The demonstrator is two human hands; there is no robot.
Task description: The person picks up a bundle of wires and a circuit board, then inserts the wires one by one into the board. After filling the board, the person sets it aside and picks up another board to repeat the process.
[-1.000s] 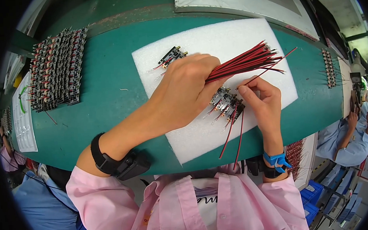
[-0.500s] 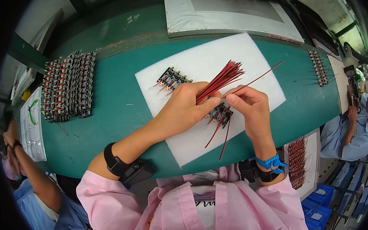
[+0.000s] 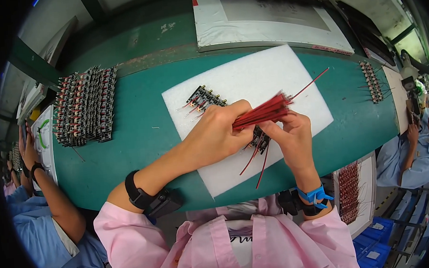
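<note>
My left hand (image 3: 218, 133) is closed round a thick bundle of red and black wires (image 3: 265, 112), whose ends fan out toward the right. Close against the bundle, my right hand (image 3: 294, 138) has its fingers pinched together. A single red wire (image 3: 314, 80) sticks out beyond the bundle, in line with those fingers; the pinched part is hidden. Below my hands lies a strip of small black circuit boards (image 3: 261, 142), partly covered, with red wires trailing toward me. Another part of the circuit boards (image 3: 204, 98) shows left of the bundle. Both lie on a white foam pad (image 3: 264, 69).
Stacked circuit board strips (image 3: 85, 107) stand at the left of the green table (image 3: 141, 138); another strip (image 3: 371, 81) lies far right. A white framed panel (image 3: 276, 12) borders the back. People in blue sit at both sides. A tray of wired boards (image 3: 351, 194) is at lower right.
The wire bundle has tipped rightward and now covers part of the single wire and my right fingertips. My right hand has shifted slightly down. The view has moved a little.
</note>
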